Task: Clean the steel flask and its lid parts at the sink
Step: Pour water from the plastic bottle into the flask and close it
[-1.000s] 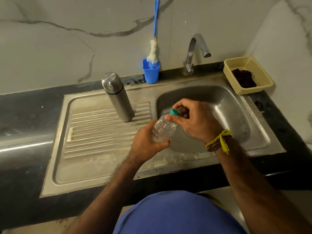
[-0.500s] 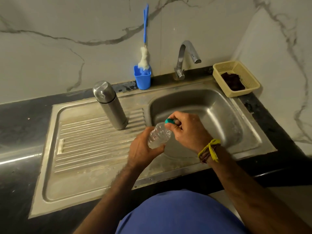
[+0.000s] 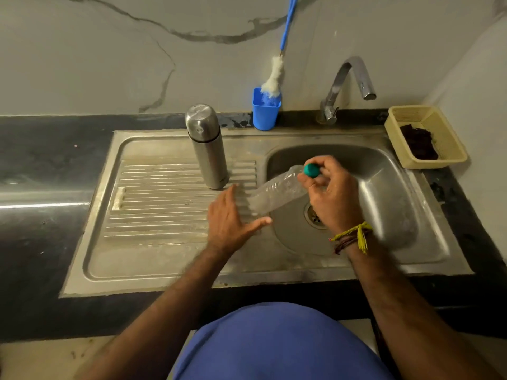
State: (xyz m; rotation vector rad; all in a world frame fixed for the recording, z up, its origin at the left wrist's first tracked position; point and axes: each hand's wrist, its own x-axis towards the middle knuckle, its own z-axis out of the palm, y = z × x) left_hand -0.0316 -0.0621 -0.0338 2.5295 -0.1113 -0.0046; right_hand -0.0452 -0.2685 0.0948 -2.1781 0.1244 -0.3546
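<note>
Steel flask [image 3: 207,149] stands on the drainboard; my right hand [image 3: 333,200] pinches the bottle [image 3: 277,194] neck over the basin, left hand [image 3: 229,223] spread beside it.

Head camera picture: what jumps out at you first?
A clear crinkled plastic bottle with a teal cap hangs tilted over the steel sink basin, held by the right hand. The left hand is spread open beside it. A shiny steel flask stands upright on the ribbed drainboard.
</note>
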